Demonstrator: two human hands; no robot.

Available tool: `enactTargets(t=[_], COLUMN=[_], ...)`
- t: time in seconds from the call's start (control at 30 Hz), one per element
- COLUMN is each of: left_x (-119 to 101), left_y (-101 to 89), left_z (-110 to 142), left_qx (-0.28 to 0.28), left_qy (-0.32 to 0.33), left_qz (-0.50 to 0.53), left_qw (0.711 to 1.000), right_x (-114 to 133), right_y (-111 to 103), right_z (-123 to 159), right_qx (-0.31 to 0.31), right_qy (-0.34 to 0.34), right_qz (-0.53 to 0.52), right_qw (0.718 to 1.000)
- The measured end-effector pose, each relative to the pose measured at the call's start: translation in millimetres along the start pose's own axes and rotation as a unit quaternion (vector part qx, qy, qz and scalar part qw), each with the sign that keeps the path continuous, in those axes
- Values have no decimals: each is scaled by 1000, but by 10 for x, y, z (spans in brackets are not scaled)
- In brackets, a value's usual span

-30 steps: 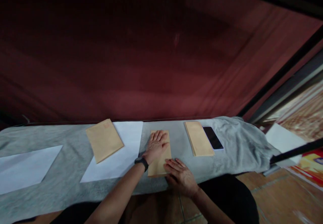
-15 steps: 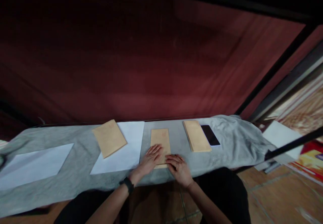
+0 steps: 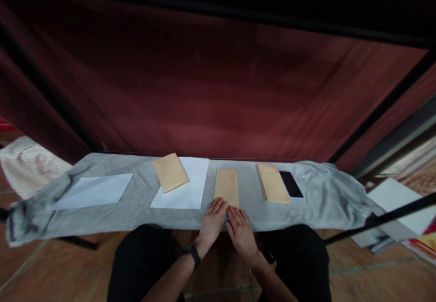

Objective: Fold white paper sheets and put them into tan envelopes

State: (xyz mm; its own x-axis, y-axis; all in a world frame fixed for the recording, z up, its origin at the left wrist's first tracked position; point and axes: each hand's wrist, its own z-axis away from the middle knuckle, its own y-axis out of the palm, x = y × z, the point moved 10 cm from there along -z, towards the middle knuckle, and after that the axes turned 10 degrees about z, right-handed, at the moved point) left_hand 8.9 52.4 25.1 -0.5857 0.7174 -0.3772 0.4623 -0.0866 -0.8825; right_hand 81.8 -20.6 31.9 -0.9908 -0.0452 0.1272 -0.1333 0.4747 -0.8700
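Observation:
A brown paper envelope (image 3: 226,186) lies lengthwise in front of me, with a small reddish print near its far right corner. My left hand (image 3: 211,222) rests flat on its near end, fingers stretched forward. Beside it, my right hand (image 3: 241,234) also lies over that near end with its fingers extended. The two hands almost meet at the fingertips and hide the envelope's near edge. To the right is a small stack of brown envelopes (image 3: 274,184). On the left, more brown paper (image 3: 170,173) overlaps a white sheet (image 3: 195,188).
A dark-screened phone (image 3: 291,185) lies right of the stack. Another white sheet (image 3: 91,190) is at the left on the grey cloth (image 3: 143,202) covering the narrow bench. A dark red panel (image 3: 218,97) stands behind, and black metal bars (image 3: 384,104) slant at the sides.
My left hand has drawn back toward me from the envelope's middle to its near end, and both hands are closer together. My view has turned left, showing more of the bench's left side.

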Motion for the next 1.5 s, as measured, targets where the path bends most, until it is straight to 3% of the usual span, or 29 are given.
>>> enactTargets(t=[0.17,0.27,0.43,0.63,0.8,0.9,1.03,1.17,1.23,1.3,1.5], left_x=[-37,-16,16,75,199,293,300,123,-35,-76,2], left_y=[68,168,332,504,524,499,446,372,263,167,-10], left_z=[148,90,-352,-997,-1373,-1474,-1265,-592,-247,7,201], left_qx=[27,66,99,95,95,108,136,150,111,72,18], left_qy=[26,16,1,-31,-54,-65,-60,-24,36,53,55], left_qz=[-13,-17,-2,19,28,37,49,57,54,28,-13], left_qw=[999,998,995,995,994,991,988,987,992,996,998], right_x=[43,13,-36,-33,-13,-2,-3,16,33,47,8], right_y=[53,106,261,242,213,221,257,317,310,281,130], right_z=[146,163,200,199,147,125,130,163,176,181,180], right_qx=[-8,-13,2,3,33,50,63,46,23,3,0], right_qy=[20,30,37,35,40,42,50,52,46,37,12], right_qz=[47,54,59,68,77,80,78,81,89,101,102], right_qw=[999,998,998,997,996,995,994,994,995,994,995])
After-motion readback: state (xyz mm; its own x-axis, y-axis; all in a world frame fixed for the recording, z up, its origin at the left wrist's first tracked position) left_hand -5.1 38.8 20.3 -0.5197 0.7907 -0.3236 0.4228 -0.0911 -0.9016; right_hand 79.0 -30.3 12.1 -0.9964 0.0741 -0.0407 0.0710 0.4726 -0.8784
